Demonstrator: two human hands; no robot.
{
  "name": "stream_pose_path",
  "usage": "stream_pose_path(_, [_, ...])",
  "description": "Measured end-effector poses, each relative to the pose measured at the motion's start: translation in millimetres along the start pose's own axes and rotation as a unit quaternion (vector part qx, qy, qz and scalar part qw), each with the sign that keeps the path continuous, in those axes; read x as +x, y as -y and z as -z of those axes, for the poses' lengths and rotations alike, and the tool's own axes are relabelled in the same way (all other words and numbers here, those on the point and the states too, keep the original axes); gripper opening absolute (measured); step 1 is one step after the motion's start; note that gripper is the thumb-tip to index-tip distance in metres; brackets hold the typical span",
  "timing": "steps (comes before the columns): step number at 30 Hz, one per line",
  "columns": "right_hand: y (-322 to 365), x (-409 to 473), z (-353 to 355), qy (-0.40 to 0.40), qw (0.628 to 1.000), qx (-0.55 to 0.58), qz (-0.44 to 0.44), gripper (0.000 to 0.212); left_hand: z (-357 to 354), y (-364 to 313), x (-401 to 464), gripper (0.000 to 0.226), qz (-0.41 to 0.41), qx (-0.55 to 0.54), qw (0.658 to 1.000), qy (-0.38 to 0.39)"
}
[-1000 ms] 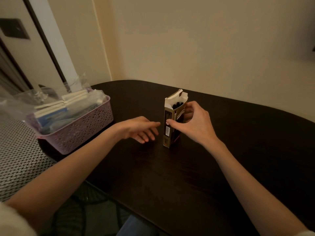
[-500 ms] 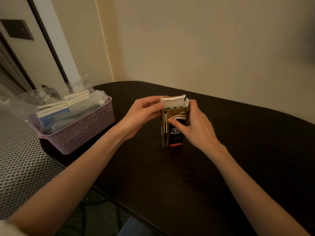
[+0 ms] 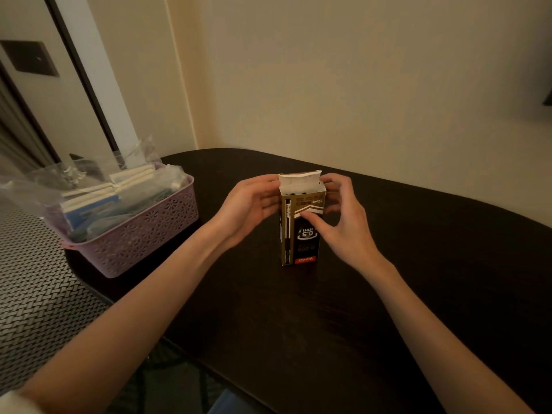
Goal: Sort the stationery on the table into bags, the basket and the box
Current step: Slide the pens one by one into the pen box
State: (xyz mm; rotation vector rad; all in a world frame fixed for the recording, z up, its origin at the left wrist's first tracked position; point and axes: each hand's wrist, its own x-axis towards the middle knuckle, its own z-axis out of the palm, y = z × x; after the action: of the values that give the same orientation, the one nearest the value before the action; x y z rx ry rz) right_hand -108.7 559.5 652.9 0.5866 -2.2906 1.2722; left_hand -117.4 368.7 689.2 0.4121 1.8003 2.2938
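Hands had closed in on the box [image 3: 300, 222] over the last second: a second earlier the left hand [image 3: 248, 209] lay apart from it on the counter [image 3: 298, 339], with only the right hand [image 3: 343, 225] steadying the carton, which was turned edge-on. Half a second later the box had been turned to face the person, and the left hand had come up to its side. Now the box stood upright on the counter between both hands, its white top flap [image 3: 299, 179] raised and dark pen caps showing just inside the mouth. That suggested the pens were already in and that closing the flap was the step in hand.

The left hand cupped the box's left side near the top, fingers curled round the edge. The right hand held the opposite side, thumb pressed on the front panel and fingers wrapped behind. The basket [image 3: 143, 234], filled with bagged stationery, sat well apart at the counter's left end.
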Motion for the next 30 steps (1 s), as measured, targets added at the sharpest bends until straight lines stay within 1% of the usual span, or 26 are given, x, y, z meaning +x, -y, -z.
stream_pose_path(3, [-3.7, -0.2, -0.6, 0.001, 1.000, 0.000, 0.015, 0.050, -0.8, 1.0, 1.5, 0.030, 0.004, 0.003, 1.000, -0.004])
stream_pose_path(8, [-8.0, 0.3, 0.4, -0.007, 0.999, 0.044, 0.016, 0.041, -3.5, 2.6, 3.4, 0.029, -0.010, 0.023, 1.000, -0.011])
stream_pose_path(13, [-11.2, 2.7, 5.5, -0.071, 0.994, 0.073, 0.027, 0.027, -3.2, 5.9, 3.3, 0.028, -0.059, 0.035, 0.997, -0.027])
stream_pose_path(17, [-7.3, 4.3, 9.1, -0.091, 0.992, 0.090, 0.007, 0.026, -3.8, 8.4, 1.5, 0.028, -0.093, 0.067, 0.993, -0.030])
stream_pose_path(23, [-4.2, 6.3, 12.6, -0.083, 0.985, 0.145, -0.033, 0.022, 0.3, 10.4, 0.3, 0.031, -0.118, 0.106, 0.987, 0.007])
stream_pose_path(25, [-2.2, 6.3, 12.4, -0.080, 0.983, 0.160, -0.048, 0.022, -0.7, 10.2, -0.6, 0.025, -0.136, 0.151, 0.979, -0.007])
stream_pose_path(27, [-0.6, 6.9, 13.6, -0.077, 0.980, 0.174, -0.060, 0.024, -2.5, 9.7, -0.6, 0.020, -0.162, 0.210, 0.964, -0.023])
stream_pose_path(30, [0.1, 7.5, 17.1, -0.063, 0.981, 0.174, -0.051, 0.032, -4.4, 8.9, 0.1, 0.020, -0.187, 0.247, 0.950, -0.026])
